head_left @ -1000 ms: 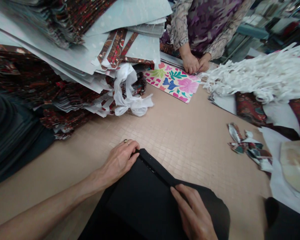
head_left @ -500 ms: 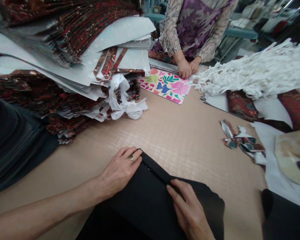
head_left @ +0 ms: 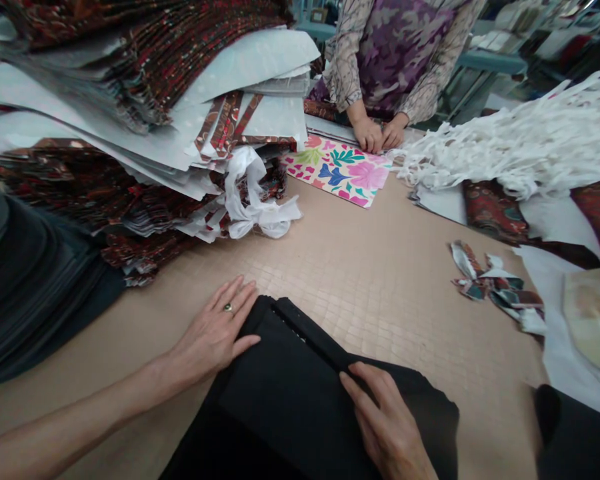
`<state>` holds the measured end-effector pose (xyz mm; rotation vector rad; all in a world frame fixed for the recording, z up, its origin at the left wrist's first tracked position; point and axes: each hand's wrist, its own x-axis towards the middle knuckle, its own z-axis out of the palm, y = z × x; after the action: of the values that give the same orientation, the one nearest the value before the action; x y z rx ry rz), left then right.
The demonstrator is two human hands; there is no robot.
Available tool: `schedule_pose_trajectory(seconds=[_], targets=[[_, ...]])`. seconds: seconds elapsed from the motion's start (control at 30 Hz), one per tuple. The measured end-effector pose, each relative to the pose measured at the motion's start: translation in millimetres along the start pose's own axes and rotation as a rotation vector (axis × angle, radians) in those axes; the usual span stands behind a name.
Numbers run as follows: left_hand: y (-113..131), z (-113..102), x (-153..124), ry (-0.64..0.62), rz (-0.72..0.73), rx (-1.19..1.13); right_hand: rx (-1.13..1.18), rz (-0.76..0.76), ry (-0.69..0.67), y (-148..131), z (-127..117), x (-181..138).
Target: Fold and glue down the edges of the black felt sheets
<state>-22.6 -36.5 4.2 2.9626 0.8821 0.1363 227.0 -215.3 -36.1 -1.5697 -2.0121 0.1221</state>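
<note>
A piece of black fabric (head_left: 290, 393) lies on the table in front of me, with a folded strip along its far edge and small pale marks beside the fold. My left hand (head_left: 217, 327), wearing a ring, rests at the fabric's left edge. Its fingers are stretched out flat, and the thumb touches the cloth. Lower right, my right hand (head_left: 385, 413) has its fingertips closed on the folded strip; the tips press together around the fold.
Tall stacks of patterned red-brown and white pieces (head_left: 150, 153) stand at the left, beside a dark fabric pile (head_left: 35, 287). Across the table, a person's hands (head_left: 380, 133) work near a floral sheet (head_left: 340, 170). White strips (head_left: 520, 143) and scraps (head_left: 500, 283) lie right.
My left hand has let go of the fabric's far left corner and slid left, its fingers now spread at the edge. My right hand stays on the fold. The view has shifted slightly.
</note>
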Motion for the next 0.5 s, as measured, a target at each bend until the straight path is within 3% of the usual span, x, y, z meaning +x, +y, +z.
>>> schedule_pose_trajectory(seconds=[0.07, 0.17, 0.23, 0.4, 0.5], targets=[[13, -6, 6, 0.04, 0.027, -0.061, -0.008, -0.005, 0.002, 0, -1, 0], [45, -9, 20, -0.02, 0.318, -0.25, -0.021, -0.009, 0.0, 0, -2, 0], [57, -7, 25, -0.047, 0.409, -0.309, -0.029, 0.001, -0.013, -1, -3, 1], [49, -4, 27, 0.022, 0.151, -0.277, -0.008, 0.062, -0.047, -9, -8, 12], [63, -6, 34, -0.029, 0.305, -0.345, 0.023, 0.12, -0.051, -11, -15, 18]])
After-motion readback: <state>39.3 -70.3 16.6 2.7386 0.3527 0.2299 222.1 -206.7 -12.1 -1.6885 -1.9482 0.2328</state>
